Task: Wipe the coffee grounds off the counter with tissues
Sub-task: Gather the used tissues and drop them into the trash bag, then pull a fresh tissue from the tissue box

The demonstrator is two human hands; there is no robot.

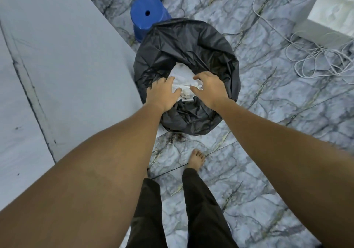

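1. Reaching down with both bare arms stretched forward, the person holds the left hand (162, 96) and the right hand (209, 89) over the mouth of the bin bag (191, 42), palms down.
2. Both hands have loosely spread fingers curled around the crumpled tissues (183, 89), which sit between them; whether the fingers actually grip the wad or merely touch it cannot be told.
3. The tissues are white, creased and bunched, lying just inside the bag's opening, above its black crinkled lining.
4. The counter (57, 65), pale grey with a dark seam line, runs just left of the bag.
5. A blue stool (147, 15) stands behind the bag, touching or nearly touching its rim.
6. A bare foot (196, 159) stands on the marbled floor (268, 190) in front of the bag.
7. No readable writing or brand shows anywhere.
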